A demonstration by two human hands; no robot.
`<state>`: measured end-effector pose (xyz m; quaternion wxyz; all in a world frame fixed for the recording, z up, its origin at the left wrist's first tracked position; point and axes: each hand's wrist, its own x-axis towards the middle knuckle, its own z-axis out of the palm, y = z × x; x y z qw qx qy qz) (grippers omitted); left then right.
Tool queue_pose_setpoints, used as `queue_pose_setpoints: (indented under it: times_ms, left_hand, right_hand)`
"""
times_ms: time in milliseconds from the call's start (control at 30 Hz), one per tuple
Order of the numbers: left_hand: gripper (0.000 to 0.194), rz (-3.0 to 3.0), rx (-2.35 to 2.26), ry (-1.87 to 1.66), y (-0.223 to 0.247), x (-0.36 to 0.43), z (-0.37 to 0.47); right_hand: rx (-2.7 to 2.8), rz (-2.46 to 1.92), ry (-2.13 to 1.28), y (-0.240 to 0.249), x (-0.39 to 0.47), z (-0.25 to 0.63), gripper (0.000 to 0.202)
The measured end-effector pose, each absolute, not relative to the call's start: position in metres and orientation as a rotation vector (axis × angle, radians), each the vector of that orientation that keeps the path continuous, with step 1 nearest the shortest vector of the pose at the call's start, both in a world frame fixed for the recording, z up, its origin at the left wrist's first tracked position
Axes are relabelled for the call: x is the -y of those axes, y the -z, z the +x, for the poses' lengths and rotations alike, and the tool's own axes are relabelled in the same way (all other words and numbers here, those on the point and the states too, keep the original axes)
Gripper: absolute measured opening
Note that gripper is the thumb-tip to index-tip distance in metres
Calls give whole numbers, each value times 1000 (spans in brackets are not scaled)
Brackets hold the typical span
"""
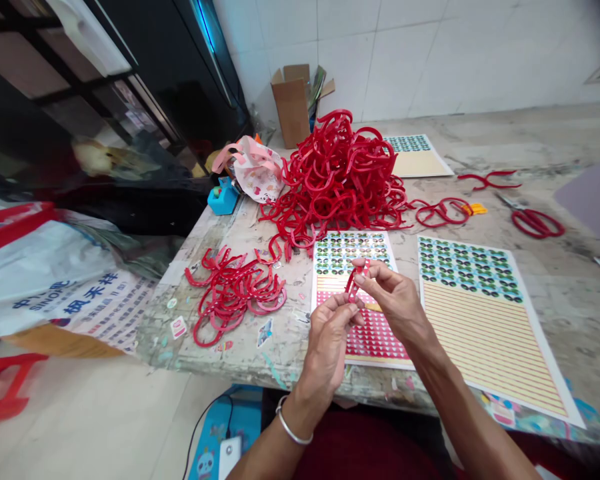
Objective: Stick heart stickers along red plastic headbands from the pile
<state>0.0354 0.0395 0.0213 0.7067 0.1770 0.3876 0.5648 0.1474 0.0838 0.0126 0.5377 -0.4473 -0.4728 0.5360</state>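
Between the fingertips of both hands is a small red curved band with a pink-red strip patterned in white along it. My left hand is closed on its lower end, and my right hand pinches the upper end. Below them lies a sticker sheet, with small blue-green pictures at the top and white-patterned red strips at the bottom. To the left is a small heap of red bands, some with patterned strips. A large tangled pile of plain red bands rises behind the hands.
A second sheet with yellowish strips lies at right. Red-handled scissors and a loose red band lie farther back. Another sheet, a cardboard box, a blue tape dispenser and a printed bag are also there.
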Motion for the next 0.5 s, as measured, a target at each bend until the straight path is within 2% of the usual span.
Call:
queue_pose_setpoints:
  times_ms: [500]
  left_hand:
    - [5, 347, -828, -1264, -25, -39, 36]
  right_hand:
    - [1252, -1034, -1108, -14, -81, 143, 11]
